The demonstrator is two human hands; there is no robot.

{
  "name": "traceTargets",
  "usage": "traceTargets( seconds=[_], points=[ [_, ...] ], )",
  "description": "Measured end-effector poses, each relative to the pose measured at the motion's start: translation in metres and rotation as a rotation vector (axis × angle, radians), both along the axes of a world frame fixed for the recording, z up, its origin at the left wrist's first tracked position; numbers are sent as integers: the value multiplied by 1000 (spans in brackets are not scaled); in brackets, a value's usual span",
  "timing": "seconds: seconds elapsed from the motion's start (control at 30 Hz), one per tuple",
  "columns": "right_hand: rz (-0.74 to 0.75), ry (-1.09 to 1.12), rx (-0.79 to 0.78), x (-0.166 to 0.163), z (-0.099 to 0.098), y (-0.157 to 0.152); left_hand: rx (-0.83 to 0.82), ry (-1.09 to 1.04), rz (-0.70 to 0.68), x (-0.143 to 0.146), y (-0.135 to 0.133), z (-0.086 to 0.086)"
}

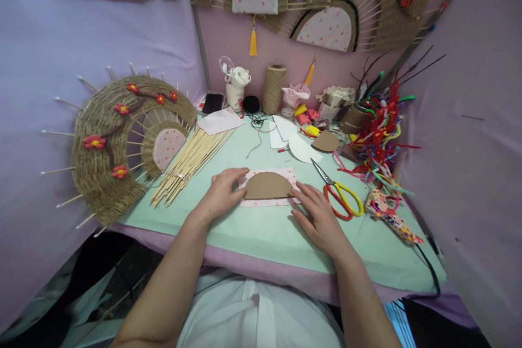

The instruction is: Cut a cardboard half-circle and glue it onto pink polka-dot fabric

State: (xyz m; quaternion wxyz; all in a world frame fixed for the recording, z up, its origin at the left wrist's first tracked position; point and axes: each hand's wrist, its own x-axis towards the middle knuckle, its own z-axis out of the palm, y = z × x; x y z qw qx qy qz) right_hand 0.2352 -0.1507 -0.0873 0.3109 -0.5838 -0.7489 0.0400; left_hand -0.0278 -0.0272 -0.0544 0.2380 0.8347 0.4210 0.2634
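Note:
A brown cardboard half-circle [268, 185] lies flat, its straight edge toward me, on a white piece of fabric or paper with pink spots [261, 203]. My left hand [223, 190] rests at the left end of both, fingers stretched out over the spotted sheet's edge. At the right end, my right hand [316, 212] lies with its fingers apart, the fingertips touching the sheet near the cardboard's corner. Neither hand grips anything. Just right of my right hand are scissors [337, 196] with red and yellow handles, their blades partly apart.
Left, a bundle of thin sticks [191, 163] lies beside a twine-woven fan [110, 136] with red flowers. A glue gun [391, 216] and colourful pipe cleaners [381, 136] are on the right. Behind stand a twine spool [274, 89], a white bottle [236, 89] and white paper pieces [304, 148].

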Motion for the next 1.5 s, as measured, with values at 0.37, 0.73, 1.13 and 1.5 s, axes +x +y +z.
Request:
traceTargets(
  seconds=[0.37,0.73,1.13,1.5],
  points=[
    [105,-231,-108,-41,28,19,-51,105,-32,-12,-1,-11],
    [88,-247,-213,-48,16,24,-85,113,-44,-11,-1,-12],
    [83,-214,-205,-46,14,24,-91,105,-33,-10,-1,-10],
    [94,-157,-126,-46,18,21,-73,98,-20,-11,-1,-10]
  ],
)
